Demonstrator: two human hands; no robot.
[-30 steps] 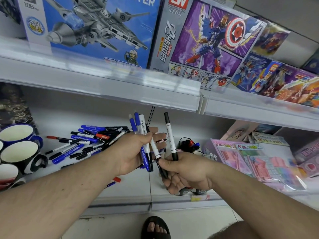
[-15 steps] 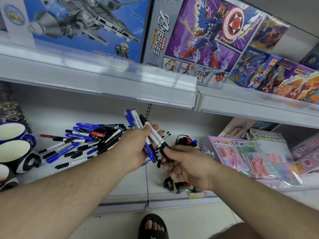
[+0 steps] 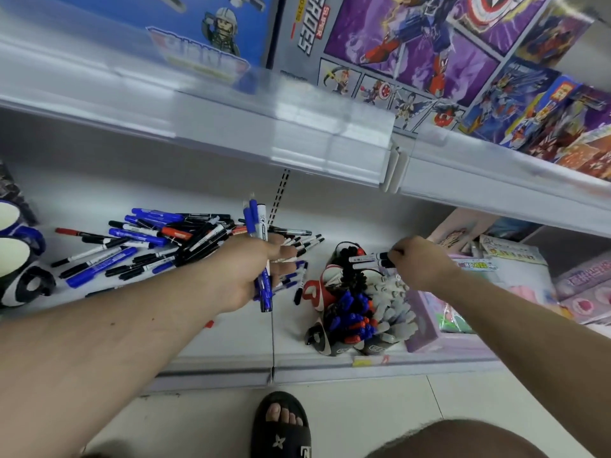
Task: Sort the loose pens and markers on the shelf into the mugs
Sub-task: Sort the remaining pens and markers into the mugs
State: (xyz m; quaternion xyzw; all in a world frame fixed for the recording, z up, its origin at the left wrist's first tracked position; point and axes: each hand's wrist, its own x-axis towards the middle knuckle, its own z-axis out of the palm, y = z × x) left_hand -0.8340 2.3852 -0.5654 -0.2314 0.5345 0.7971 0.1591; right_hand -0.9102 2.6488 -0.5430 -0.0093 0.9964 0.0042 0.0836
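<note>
Right hand (image 3: 418, 264) has moved away from the left, out over the filled mugs (image 3: 358, 312), now pinching two white markers (image 3: 368, 261) level above them. Left hand (image 3: 254, 276) still grips a bunch of blue and white markers (image 3: 259, 226) upright, near the loose pile (image 3: 148, 242) on the shelf (image 3: 231, 342). More loose pens (image 3: 302, 256) lie just beyond its fingers. Empty mugs (image 3: 20, 256) sit at far left; the exact count is hard to tell at the edge.
</note>
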